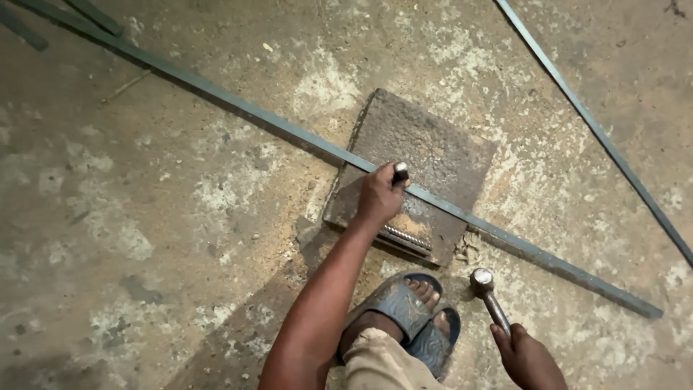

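A: Hidden or cut off, from the left?

B: Two strips (43, 18) in the floor's (108, 217) top-left corner, both running off the frame. Long bar (238, 108) also leaving the frame at top left. Left forearm cut by the bottom edge. Punch (400, 172) mostly buried in the left hand (377, 198); only its top end showing. Ribbed rod (406, 239) at the plate's (433, 144) near edge, partly under the arm, hard to read. Foot in a blue sandal (404, 307) half covered by a trouser leg. Right hand (530, 357) clipped by the bottom edge. Thin bar (592, 126) gone off the top and right edges.

A: Counts?

B: Two strips, one long bar, one thin bar, one plate, one punch, one hammer (484, 282), one sandal, two hands.

A: Fingers and the punch?

B: Left fingers curled tight round the punch, thumb side up, tool upright between them. Punch standing on the long bar where that bar crosses the plate, near the plate's middle. Right fingers closed round the hammer's handle (498, 312), head pointing up-left, clear of the bar, just right of the sandal. Fingertips themselves not visible on either hand.

A: Plate?

B: Flat on the floor, rusty, under the bar, just beyond the sandal.
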